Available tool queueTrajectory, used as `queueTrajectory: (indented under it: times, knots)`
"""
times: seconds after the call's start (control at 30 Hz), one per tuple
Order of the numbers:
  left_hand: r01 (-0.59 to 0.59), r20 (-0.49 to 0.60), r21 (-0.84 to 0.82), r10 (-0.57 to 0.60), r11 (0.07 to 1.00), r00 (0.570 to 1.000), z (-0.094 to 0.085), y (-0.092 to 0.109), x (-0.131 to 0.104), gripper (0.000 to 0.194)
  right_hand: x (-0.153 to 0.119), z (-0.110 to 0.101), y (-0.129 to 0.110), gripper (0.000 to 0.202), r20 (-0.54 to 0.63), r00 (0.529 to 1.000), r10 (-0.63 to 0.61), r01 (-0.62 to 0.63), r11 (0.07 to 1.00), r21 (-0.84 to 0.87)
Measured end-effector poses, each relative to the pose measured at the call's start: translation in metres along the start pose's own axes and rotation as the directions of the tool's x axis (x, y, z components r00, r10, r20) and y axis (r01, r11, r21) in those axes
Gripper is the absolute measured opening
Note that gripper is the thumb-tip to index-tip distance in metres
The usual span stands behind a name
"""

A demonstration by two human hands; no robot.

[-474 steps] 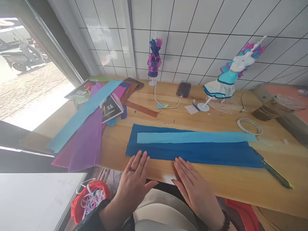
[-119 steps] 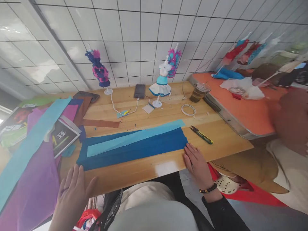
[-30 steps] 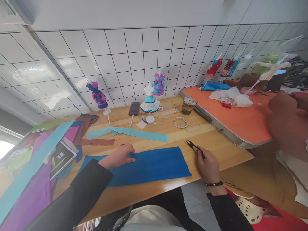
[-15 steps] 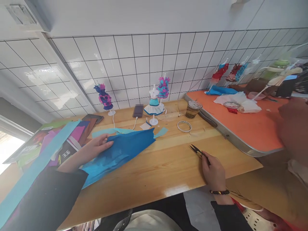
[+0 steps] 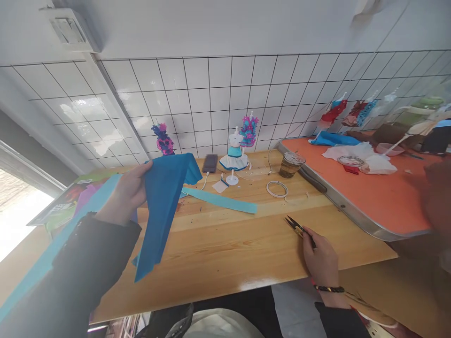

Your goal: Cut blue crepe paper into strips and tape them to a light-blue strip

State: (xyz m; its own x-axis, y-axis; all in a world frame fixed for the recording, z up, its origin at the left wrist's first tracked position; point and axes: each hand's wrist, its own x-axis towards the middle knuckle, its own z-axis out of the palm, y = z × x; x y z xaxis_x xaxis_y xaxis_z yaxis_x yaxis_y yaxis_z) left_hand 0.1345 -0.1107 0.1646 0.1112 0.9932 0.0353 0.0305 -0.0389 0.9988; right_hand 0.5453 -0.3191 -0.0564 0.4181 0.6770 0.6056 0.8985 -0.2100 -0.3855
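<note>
My left hand (image 5: 132, 190) grips a sheet of blue crepe-like material (image 5: 164, 197), lifted so that it drapes in folds over the table's left side. Its thumb and fingers close at the sheet's upper left edge. In my right hand (image 5: 320, 256) are black thread snips (image 5: 299, 227), their blades pointing to the upper left and slightly apart, above the bare wood. A light blue strip (image 5: 225, 201) lies on the table beyond the blue sheet. Under and beside my left forearm runs another long light blue strip (image 5: 66, 234).
Small dress forms stand along the tiled wall, among them one in a white and turquoise dress (image 5: 234, 155). A tape roll (image 5: 276, 189) and a lidded cup (image 5: 291, 165) are on the wooden table (image 5: 239, 249). An orange table (image 5: 380, 197) adjoins at right, beside a blurred person.
My left hand has raised the blue sheet off the table, so it now hangs folded, uncovering the light blue strip. My right hand keeps the snips in nearly the same place.
</note>
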Motion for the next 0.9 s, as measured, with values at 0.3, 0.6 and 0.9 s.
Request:
queueTrajectory:
  times: [0.3,0.6,0.9]
  knots:
    - [0.23,-0.019,-0.613,-0.305,0.756,0.952,0.015,-0.034,0.04,0.022,0.0,0.0,0.0,0.05,0.018,0.999,0.045,-0.045,0.999,0.021]
    - [0.445,0.111,-0.56,-0.47,0.698,0.876,0.024,-0.125,0.039,0.02,0.001,0.001,-0.001,0.049,0.03,0.996,0.079,-0.08,0.996,0.041]
    - [0.451,0.165,-0.575,-0.443,0.682,0.881,0.027,-0.147,0.029,0.021,0.0,-0.012,-0.022,0.056,-0.109,0.83,0.546,-0.476,0.798,0.37]
